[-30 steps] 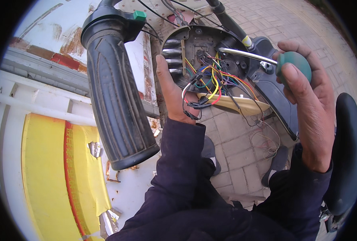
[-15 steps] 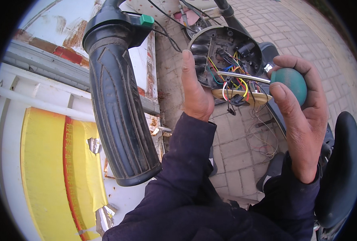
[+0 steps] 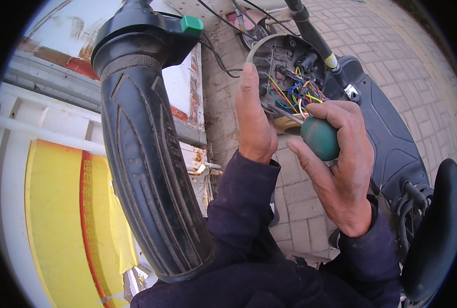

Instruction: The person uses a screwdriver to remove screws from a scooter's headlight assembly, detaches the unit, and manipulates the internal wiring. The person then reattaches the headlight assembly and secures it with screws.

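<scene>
While the right hand (image 3: 341, 169) clasps the green-handled screwdriver (image 3: 319, 137), its shaft points up-left — into the open wiring housing (image 3: 285, 66).

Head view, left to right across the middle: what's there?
Yellow panel with a red stripe → black ribbed rubber handlebar grip → left hand → green round-handled screwdriver gripped in the right hand → black seat edge.
</scene>
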Tool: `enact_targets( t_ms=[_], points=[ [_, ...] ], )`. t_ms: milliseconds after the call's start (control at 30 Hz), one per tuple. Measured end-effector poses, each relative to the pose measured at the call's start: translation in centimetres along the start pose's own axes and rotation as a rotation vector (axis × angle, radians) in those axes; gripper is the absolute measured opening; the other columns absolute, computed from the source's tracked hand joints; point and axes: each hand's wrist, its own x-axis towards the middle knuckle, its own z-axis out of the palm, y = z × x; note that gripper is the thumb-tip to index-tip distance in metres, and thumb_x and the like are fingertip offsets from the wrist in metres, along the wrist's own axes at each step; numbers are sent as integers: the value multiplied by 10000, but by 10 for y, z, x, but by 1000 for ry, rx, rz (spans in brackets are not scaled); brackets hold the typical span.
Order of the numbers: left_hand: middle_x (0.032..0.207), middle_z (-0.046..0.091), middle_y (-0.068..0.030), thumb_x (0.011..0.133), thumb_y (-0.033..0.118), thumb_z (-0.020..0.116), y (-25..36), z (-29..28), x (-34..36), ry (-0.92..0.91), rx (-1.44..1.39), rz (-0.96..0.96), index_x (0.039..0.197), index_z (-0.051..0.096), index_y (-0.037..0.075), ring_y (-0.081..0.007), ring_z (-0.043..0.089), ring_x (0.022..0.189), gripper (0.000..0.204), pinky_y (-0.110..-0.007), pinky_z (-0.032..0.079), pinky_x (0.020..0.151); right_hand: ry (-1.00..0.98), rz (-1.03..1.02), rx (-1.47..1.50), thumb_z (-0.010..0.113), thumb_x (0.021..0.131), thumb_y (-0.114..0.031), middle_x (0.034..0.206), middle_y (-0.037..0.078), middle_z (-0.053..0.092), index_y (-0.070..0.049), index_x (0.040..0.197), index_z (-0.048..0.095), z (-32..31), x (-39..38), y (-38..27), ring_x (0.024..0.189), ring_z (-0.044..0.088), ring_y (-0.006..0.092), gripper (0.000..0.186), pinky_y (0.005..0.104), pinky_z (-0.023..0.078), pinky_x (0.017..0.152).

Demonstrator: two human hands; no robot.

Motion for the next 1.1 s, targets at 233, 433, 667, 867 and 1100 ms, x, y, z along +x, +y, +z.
enact_targets(
  t_ms=[233,433,667,867,1100],
  points=[
    [1234,675,-115,1069,576,433,-8,-2,4,29,64,50,1363,559,65,-229,673,1086,603,-405,564,956,77,25,31,834,800,-62,1073,145,621,-3,1165,612,3,-1,17,929,631,284,432,363,516,826],
    [1235,674,-113,1053,596,456,-21,-16,19,14,5,109,1373,557,73,-229,677,1084,621,-401,570,956,59,37,52,827,827,-65,1126,139,607,11,1193,592,4,-1,23,1017,607,254,441,338,487,916],
    [1225,674,-105,1047,606,460,-26,-19,20,31,49,114,1380,550,75,-223,678,1082,633,-400,575,944,76,17,39,844,816,-74,1132,138,612,10,1193,593,10,-3,28,1025,609,261,460,345,488,922],
    [1245,664,-103,1051,600,446,-26,-15,19,20,-15,106,1388,541,84,-230,674,1086,624,-403,574,945,86,46,40,845,817,-79,1130,138,611,8,1195,592,12,-5,26,1025,607,256,463,342,487,922],
    [1249,661,-100,1059,576,432,-23,-6,15,43,-62,126,1390,540,94,-234,668,1092,594,-404,565,958,113,27,40,843,821,-79,1123,137,608,5,1193,592,14,-6,27,1019,605,251,457,336,488,915]
  ],
)
